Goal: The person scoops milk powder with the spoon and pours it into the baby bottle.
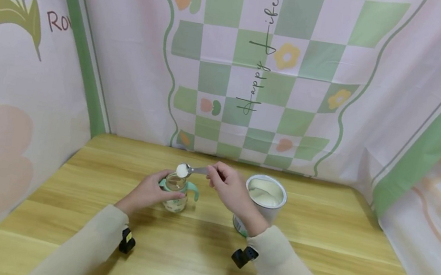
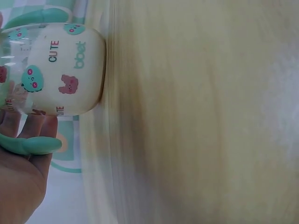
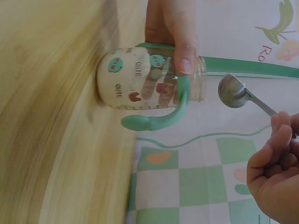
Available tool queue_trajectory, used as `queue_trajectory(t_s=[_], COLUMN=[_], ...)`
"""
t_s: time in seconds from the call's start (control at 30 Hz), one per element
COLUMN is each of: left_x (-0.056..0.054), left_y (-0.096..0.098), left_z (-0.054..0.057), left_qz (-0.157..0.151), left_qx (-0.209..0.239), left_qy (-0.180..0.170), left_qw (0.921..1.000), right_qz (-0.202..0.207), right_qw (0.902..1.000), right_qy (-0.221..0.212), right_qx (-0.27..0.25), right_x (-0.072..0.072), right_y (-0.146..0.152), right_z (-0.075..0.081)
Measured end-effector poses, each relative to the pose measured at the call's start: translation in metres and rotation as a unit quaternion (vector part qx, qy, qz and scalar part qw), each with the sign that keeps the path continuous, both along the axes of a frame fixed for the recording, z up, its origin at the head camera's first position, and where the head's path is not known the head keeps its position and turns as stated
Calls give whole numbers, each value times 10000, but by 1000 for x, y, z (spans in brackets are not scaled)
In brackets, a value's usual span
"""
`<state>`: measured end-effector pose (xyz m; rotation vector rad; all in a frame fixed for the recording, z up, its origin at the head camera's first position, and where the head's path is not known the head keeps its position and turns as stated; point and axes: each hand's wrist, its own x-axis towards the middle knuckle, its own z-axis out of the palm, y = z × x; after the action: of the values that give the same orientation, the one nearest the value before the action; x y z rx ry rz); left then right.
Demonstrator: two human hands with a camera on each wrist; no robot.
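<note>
A clear baby bottle [image 1: 175, 203] with mint green handles [image 3: 161, 122] stands upright and uncapped on the table, white powder filling its lower part. My left hand [image 1: 153, 189] grips it around the upper body, thumb across the front. Between thumb and fingers, my right hand [image 1: 230, 185] pinches the handle of a metal measuring spoon [image 3: 235, 92]. The spoon's bowl, heaped with white powder [image 1: 182, 170], is just above the bottle's mouth. Behind my right wrist stands an open can of milk powder [image 1: 266, 190], partly hidden by that forearm.
The wooden table [image 1: 191, 267] reaches back to a checkered cloth curtain [image 1: 251, 80]. More printed cloth [image 1: 5, 74] hangs at the left, and further cloth at the right. A small black device [image 1: 245, 257] is strapped to each wrist.
</note>
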<state>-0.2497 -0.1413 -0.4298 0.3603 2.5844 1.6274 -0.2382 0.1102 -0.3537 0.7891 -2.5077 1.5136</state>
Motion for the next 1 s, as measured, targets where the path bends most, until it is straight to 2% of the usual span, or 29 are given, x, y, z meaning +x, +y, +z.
queue_trajectory(t_s=[0.2,0.43,0.67,0.83,1.0], left_x=[0,0,-1,-2,0], left_y=[0,0,-1,0,0], left_z=[-1,0,-2,-3,-2], left_qz=[-5,7,43,7,10], left_qx=[53,-1,5,23,46], left_qy=[-30,-95,-55,-25,-53], left_qw=[10000,10000,10000,10000,10000], right_qz=[121,86,44,124,171], right_qw=[9951,9841,9603,9430,9207], right_qy=[903,1628,2500,2961,3480], right_qx=[379,706,1235,1511,1760], right_x=[-1,-2,-2,-1,0], right_y=[-4,-11,-16,-17,-18], right_z=[-7,-8,-12,-14,-17])
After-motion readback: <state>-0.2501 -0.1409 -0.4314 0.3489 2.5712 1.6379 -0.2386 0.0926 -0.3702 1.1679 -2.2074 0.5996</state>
